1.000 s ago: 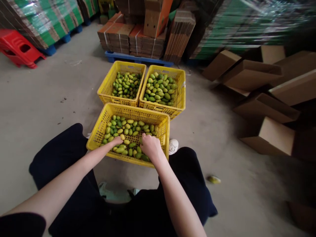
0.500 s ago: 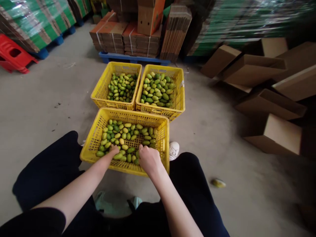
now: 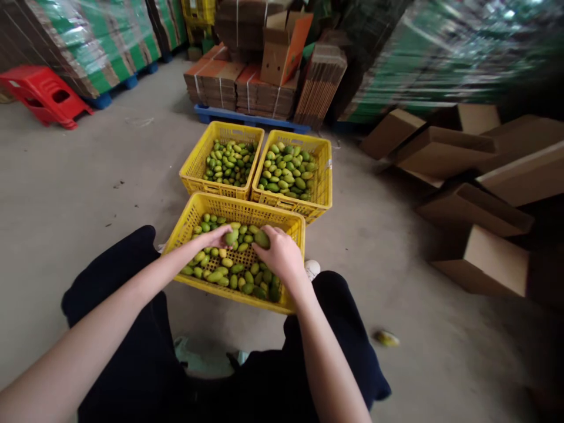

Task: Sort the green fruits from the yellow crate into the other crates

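Observation:
Between my knees stands a yellow plastic crate with green and yellowish mangoes spread over its floor. My left hand is closed on a green mango above the crate's middle. My right hand, at the crate's right side, grips another green mango between thumb and fingers. Some fruit under both hands is hidden. Bare mesh floor shows in the centre of the crate.
Two more yellow crates, a left one and a right one, hold mangoes just beyond. Flattened cartons lie on a blue pallet. Open cardboard boxes fill the right. A red stool stands left; a lone mango lies on the floor.
Both hands have risen from the fruit near the crate's front and moved toward its far side. Each now shows a mango in its fingers. The camera view has shifted slightly.

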`<state>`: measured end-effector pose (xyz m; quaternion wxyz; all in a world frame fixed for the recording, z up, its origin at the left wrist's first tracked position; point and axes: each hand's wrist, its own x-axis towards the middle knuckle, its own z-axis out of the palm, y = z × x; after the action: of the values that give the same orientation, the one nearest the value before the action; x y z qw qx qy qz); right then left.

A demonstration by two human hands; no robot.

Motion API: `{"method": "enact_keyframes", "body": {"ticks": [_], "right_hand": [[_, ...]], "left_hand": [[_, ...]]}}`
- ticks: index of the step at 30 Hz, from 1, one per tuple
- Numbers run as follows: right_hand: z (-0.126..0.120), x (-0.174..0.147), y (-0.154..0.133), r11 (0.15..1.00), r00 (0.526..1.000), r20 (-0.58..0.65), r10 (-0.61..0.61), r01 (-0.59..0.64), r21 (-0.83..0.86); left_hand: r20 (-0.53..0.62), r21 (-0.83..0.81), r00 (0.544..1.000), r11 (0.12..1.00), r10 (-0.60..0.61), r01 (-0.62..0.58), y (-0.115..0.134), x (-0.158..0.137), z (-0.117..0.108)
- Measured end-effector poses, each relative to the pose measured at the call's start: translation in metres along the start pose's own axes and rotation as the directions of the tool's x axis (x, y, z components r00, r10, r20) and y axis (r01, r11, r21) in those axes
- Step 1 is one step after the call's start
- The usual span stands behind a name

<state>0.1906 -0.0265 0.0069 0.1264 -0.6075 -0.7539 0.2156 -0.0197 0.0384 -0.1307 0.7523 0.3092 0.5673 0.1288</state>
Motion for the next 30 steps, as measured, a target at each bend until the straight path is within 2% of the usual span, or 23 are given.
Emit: {"method": "enact_keyframes", "body": {"ticks": [2,4,6,9,11,13,17,20,23,27,30], "right_hand": [[0.000,0.006,0.003,0.963,0.986,-0.165,-0.017,0.060,0.264],[0.003,0.010,0.004,0.851,0.962,-0.271,0.021,0.125,0.510],[0.007,0.010,0.002,0.692,0.955,-0.286,0.082,0.152,0.705],[0.009,0.003,-0.005,0.447,0.982,-0.180,0.049,0.139,0.884],[0.009,-0.003,-0.009,0.354,0.994,-0.109,-0.011,0.106,0.929],[0.010,-0.007,-0.012,0.320,0.996,-0.085,-0.020,0.087,0.943],[0.015,-0.007,-0.015,0.299,0.995,-0.102,0.012,0.094,0.950],[0.019,0.000,-0.017,0.285,0.989,-0.128,0.077,0.102,0.953],[0.018,0.005,-0.022,0.200,0.981,-0.132,0.143,0.102,0.975],[0.012,0.006,-0.025,0.147,0.990,-0.098,0.099,0.083,0.986],[0.010,0.004,-0.022,0.125,0.985,-0.132,0.107,0.118,0.985]], "left_hand": [[0.077,-0.039,0.993,0.995,0.093,-0.090,0.038,-0.032,0.001],[0.262,-0.055,0.929,0.965,0.262,-0.257,0.065,-0.069,0.006],[0.323,0.018,0.852,0.897,0.412,-0.441,0.077,-0.104,0.014],[0.248,0.253,0.744,0.700,0.621,-0.668,0.069,-0.135,0.027],[0.196,0.314,0.658,0.589,0.727,-0.745,0.057,-0.139,0.034],[0.118,0.288,0.601,0.552,0.791,-0.783,0.045,-0.135,0.038],[0.027,0.240,0.536,0.515,0.844,-0.823,0.038,-0.133,0.042],[-0.007,0.241,0.518,0.504,0.856,-0.829,0.042,-0.140,0.041],[-0.036,0.255,0.555,0.544,0.831,-0.799,0.047,-0.145,0.038],[0.002,0.210,0.597,0.583,0.802,-0.785,0.051,-0.148,0.037],[0.016,0.154,0.586,0.577,0.810,-0.802,0.054,-0.149,0.039]]}}
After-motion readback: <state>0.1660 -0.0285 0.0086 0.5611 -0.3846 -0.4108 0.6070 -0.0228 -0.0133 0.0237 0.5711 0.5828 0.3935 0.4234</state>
